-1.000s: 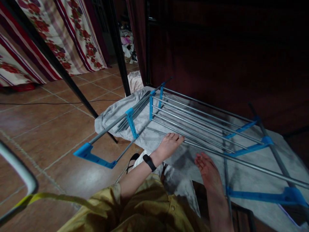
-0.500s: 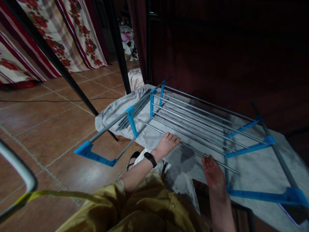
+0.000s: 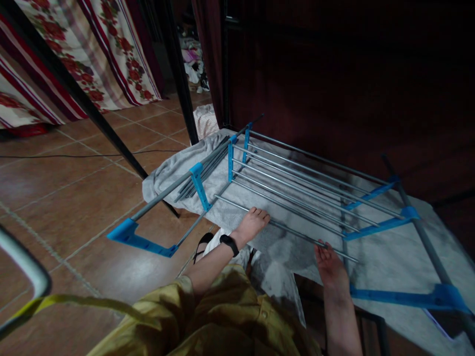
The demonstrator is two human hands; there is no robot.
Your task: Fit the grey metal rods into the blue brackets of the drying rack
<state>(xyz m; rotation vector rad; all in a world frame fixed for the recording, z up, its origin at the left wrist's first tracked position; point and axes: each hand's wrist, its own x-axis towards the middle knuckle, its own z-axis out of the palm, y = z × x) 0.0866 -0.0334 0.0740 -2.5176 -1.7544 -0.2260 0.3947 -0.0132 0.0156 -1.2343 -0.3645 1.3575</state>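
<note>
A drying rack (image 3: 297,180) of grey rods and blue plastic brackets lies flat on a grey towel (image 3: 389,257) on the floor. One loose grey rod (image 3: 293,231) runs slantwise along the rack's near side. My left hand (image 3: 252,223), with a black watch (image 3: 228,244) at the wrist, has its fingers curled over the rod near its left part. Closer to the rod's right end, my right hand (image 3: 328,259) grips it with the fingertips hooked over it. A yellow sleeve covers my left upper arm.
A blue end bracket (image 3: 137,240) juts out over the tiled floor (image 3: 67,198) at the left. A black slanted pole (image 3: 92,113) and floral curtains (image 3: 122,54) stand behind. Dark furniture (image 3: 334,74) rises beyond the rack. A pale tube (image 3: 22,267) crosses the lower left.
Both hands have closed on the near rod, and it now lies free of the right-hand bracket, drawn slightly toward me. My right hand has shifted right along it.
</note>
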